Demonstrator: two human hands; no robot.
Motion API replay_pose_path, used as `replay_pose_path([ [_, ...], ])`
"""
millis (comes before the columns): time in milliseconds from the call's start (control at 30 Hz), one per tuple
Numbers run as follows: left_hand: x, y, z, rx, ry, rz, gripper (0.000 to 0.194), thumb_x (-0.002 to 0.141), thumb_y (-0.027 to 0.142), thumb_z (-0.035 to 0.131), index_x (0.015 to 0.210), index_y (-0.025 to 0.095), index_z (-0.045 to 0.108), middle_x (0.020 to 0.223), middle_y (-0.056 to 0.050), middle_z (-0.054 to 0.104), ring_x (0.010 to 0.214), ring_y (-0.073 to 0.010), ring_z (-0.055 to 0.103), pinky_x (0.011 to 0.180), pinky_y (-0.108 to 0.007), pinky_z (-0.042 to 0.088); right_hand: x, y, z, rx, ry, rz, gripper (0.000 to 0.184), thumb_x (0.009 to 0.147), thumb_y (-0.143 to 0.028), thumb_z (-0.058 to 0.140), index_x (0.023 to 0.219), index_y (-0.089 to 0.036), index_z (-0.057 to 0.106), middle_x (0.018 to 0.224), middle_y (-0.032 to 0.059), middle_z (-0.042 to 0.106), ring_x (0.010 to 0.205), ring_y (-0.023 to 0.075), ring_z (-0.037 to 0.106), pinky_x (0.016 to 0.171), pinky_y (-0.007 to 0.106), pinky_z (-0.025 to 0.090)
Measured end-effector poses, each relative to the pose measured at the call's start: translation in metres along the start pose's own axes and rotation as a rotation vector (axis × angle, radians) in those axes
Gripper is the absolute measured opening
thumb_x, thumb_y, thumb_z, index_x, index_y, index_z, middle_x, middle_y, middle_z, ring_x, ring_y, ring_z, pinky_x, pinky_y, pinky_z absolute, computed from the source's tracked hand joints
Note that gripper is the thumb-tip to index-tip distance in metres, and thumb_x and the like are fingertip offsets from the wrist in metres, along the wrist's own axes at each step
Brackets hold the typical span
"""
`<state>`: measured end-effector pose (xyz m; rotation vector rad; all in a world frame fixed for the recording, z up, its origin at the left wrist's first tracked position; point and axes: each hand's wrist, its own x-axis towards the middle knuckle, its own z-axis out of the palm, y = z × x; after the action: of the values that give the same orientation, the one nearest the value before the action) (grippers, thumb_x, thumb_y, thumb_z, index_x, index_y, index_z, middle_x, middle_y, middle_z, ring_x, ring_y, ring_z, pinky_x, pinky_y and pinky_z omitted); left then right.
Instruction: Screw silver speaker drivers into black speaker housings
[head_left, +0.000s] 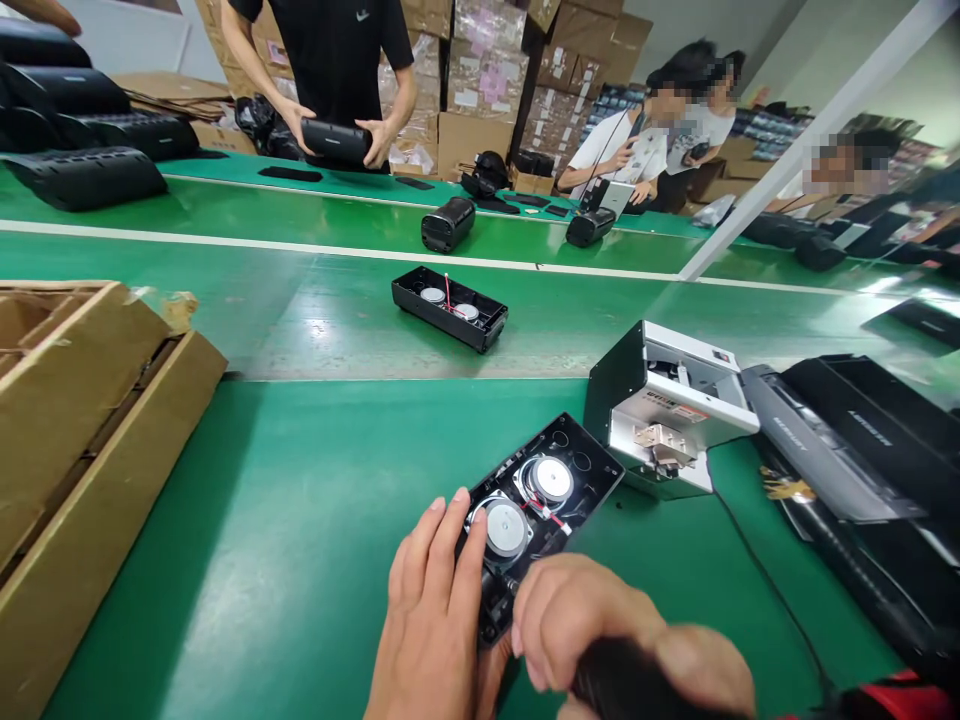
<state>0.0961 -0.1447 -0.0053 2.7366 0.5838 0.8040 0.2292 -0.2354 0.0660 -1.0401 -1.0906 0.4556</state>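
A black speaker housing (592, 470) lies tilted over the green bench in front of me, its inside facing up. Two round speaker drivers with pale backs (507, 528) sit in it, joined by red and black wires with a small white connector (565, 529). My left hand (435, 600) holds the housing's near left edge, fingers stretched over the rim. My right hand (592, 620) is closed around the black handle of a screwdriver (622, 680), at the housing's near end. The right hand hides most of the tool, and its tip is hard to make out.
A silver and black machine (675, 410) stands just right of the housing, its cable running down. Black speaker parts (862, 440) are piled at right, and a cardboard divider box (112, 450) is at left. Another open housing (450, 308) lies ahead. Co-workers stand across the line.
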Motion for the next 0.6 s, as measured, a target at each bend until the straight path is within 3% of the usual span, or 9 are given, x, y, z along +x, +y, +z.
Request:
replay_pose_path([
  [100, -0.001, 0.000, 0.001, 0.037, -0.012, -0.025, 0.069, 0.093, 0.018, 0.051, 0.161, 0.011, 0.038, 0.172, -0.014, 0.035, 0.160, -0.0320, 0.026, 0.123, -0.048, 0.029, 0.005, -0.009, -0.008, -0.056, -0.249, 0.073, 0.041, 0.104, -0.063, 0.054, 0.085, -0.029, 0.066, 0.066, 0.0006, 0.065, 0.062, 0.0201, 0.067, 0.060, 0.034, 0.060],
  [200, 0.000, -0.002, 0.000, 0.076, -0.004, 0.037, 0.073, 0.091, 0.023, 0.058, 0.160, 0.009, 0.039, 0.172, -0.017, 0.036, 0.158, -0.0338, 0.028, 0.122, -0.047, 0.030, 0.007, -0.007, -0.012, -0.047, -0.318, 0.079, 0.044, 0.105, -0.064, 0.048, 0.085, -0.029, 0.066, 0.066, 0.0017, 0.064, 0.061, 0.0208, 0.066, 0.060, 0.035, 0.059],
  [267, 0.000, -0.003, 0.001, 0.087, 0.001, 0.079, 0.076, 0.091, 0.030, 0.063, 0.159, 0.006, 0.040, 0.171, -0.019, 0.036, 0.157, -0.0358, 0.029, 0.121, -0.047, 0.030, 0.006, 0.001, -0.010, -0.028, -0.256, 0.027, 0.029, 0.105, -0.051, 0.052, 0.092, -0.029, 0.065, 0.067, 0.0010, 0.062, 0.058, 0.0196, 0.064, 0.056, 0.034, 0.057],
  [333, 0.000, -0.002, 0.003, 0.074, 0.014, 0.067, 0.076, 0.092, 0.033, 0.064, 0.159, 0.006, 0.041, 0.170, -0.020, 0.037, 0.156, -0.0367, 0.030, 0.122, -0.047, 0.027, 0.005, 0.009, -0.005, -0.026, -0.094, -0.066, 0.012, 0.103, -0.033, 0.057, 0.114, -0.034, 0.061, 0.072, -0.0012, 0.060, 0.056, 0.0174, 0.060, 0.053, 0.031, 0.054],
  [433, 0.000, 0.001, 0.004, 0.027, 0.048, 0.009, 0.069, 0.096, 0.033, 0.060, 0.158, 0.008, 0.043, 0.170, -0.018, 0.040, 0.155, -0.0357, 0.032, 0.124, -0.047, 0.024, 0.006, 0.017, 0.003, -0.031, 0.045, -0.193, 0.044, 0.100, -0.018, 0.056, 0.136, -0.042, 0.043, 0.075, -0.0052, 0.054, 0.052, 0.0142, 0.055, 0.050, 0.028, 0.051],
  [600, -0.001, 0.002, 0.004, 0.043, 0.023, 0.025, 0.075, 0.097, 0.032, 0.062, 0.162, 0.006, 0.036, 0.170, -0.019, 0.038, 0.157, -0.0358, 0.029, 0.125, -0.047, 0.022, 0.010, 0.018, 0.008, 0.009, 0.088, -0.230, 0.041, 0.100, -0.020, 0.055, 0.134, -0.041, 0.044, 0.072, -0.0066, 0.046, 0.048, 0.0124, 0.048, 0.044, 0.024, 0.044],
])
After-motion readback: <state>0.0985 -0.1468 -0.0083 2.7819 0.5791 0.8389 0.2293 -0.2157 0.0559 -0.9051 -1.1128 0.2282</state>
